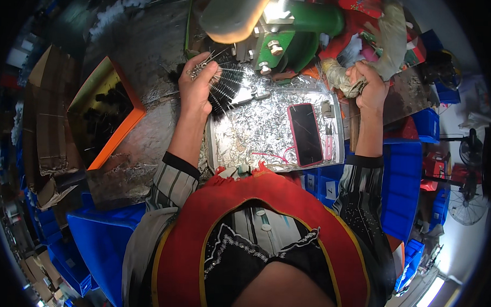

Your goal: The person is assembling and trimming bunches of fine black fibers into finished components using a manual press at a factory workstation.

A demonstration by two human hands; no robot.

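In my left hand [195,89] is a fanned bunch of small black-bristled wire brushes [226,89]. Their twisted metal stems gather between my thumb and fingers, and the bristles point right. My right hand [370,86] is closed round a lever handle wrapped in pale, worn cloth [337,79], to the right of a green machine [300,44] with large bolts. The brushes are close to the machine's lower left side, above a metal tray [340,136] strewn with shiny wire clippings. Part of the machine's working end is hidden by its own body.
On the tray lies a phone with a red case [306,135]. An orange-edged box [117,149] of black brushes stands at left, beside a cardboard box [44,114]. Blue bins [400,186] flank me, and a fan [467,202] stands far right.
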